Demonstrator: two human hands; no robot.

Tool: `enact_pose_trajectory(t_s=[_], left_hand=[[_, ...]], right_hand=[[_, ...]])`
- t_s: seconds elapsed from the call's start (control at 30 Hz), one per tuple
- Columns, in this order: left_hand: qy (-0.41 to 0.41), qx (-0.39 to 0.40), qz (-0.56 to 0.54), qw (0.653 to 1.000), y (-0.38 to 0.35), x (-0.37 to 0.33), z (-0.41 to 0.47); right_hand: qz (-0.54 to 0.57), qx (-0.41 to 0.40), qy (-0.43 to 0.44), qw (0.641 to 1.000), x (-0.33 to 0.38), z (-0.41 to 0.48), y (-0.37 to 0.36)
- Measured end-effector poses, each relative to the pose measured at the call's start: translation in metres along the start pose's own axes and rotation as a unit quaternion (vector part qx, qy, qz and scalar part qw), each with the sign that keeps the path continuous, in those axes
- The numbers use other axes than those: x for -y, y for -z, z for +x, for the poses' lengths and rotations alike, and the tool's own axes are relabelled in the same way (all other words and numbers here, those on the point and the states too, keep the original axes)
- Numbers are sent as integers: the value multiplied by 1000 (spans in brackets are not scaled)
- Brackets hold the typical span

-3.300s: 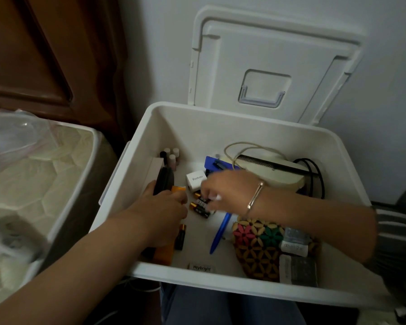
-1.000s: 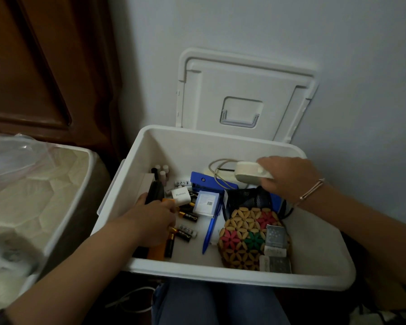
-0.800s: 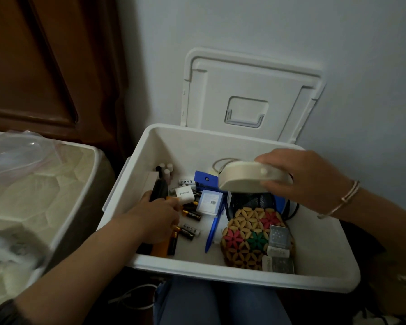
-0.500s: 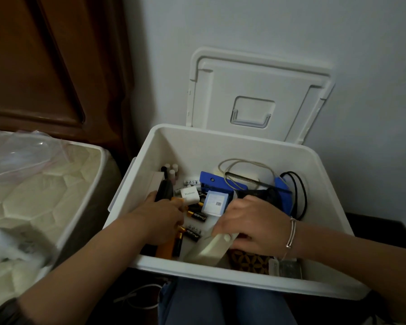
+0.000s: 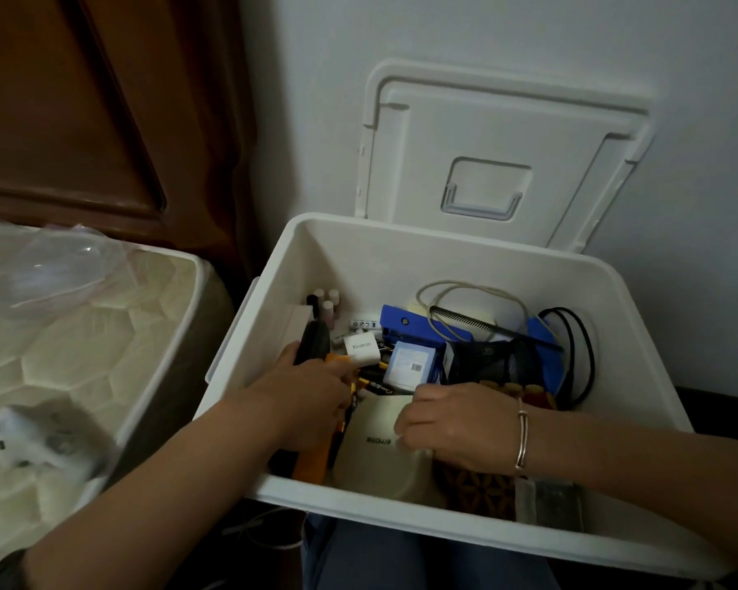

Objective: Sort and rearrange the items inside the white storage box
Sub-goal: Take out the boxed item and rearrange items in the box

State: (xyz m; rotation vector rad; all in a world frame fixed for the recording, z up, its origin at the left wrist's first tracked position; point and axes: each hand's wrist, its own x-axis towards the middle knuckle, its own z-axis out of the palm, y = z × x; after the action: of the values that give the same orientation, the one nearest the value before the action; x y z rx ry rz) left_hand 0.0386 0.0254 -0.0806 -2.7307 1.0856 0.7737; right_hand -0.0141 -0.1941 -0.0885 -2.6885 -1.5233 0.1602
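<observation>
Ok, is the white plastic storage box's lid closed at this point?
No, the flat white plastic lid stands upright against the wall behind the white plastic storage box, whose top is open.

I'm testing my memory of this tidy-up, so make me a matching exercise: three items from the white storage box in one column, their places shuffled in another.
Items:
1. cream rounded plastic case
2. looped black cable
3. small pale-capped bottles

Places:
A. far left corner of the white storage box
B. by the right wall
C. by the near wall, held by the right hand

Pairs: 1-C, 2-B, 3-A.
</observation>
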Motion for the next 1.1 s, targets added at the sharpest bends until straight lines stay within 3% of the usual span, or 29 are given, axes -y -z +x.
enact_pose_trajectory(t_s=[0.13,0.23,0.43,0.57,0.63,0.73,0.8,0.97,1.1], left_hand=[[-3,-6,-1,1000,-2,2,0],[-6,-7,-9,1000,-3,3,0],[-8,-17,-16,1000,-2,5,0],[-11,-24,8,1000,-1,5,0],[-11,-28,4,1000,-1,4,-1],[-12,-32,-9,999,-1,5,-1],[-13,-29,-10,999,-1,7,-1],[-19,-31,-14,999,-2,6,1],[-27,-41,-12,999,-3,7,0]], right_hand=[[-74,23,25,997,-1,3,-13],[-85,64,-7,994,1,1,-12],[24,218,-85,972,-4,20,4],[-6,152,-180,972,-1,44,3],[-25,157,-232,960,0,48,-9],[38,204,-294,933,2,47,-24],[99,194,-322,921,2,46,-27],[219,159,-351,896,-12,47,-12],[249,172,-332,893,-12,44,3]])
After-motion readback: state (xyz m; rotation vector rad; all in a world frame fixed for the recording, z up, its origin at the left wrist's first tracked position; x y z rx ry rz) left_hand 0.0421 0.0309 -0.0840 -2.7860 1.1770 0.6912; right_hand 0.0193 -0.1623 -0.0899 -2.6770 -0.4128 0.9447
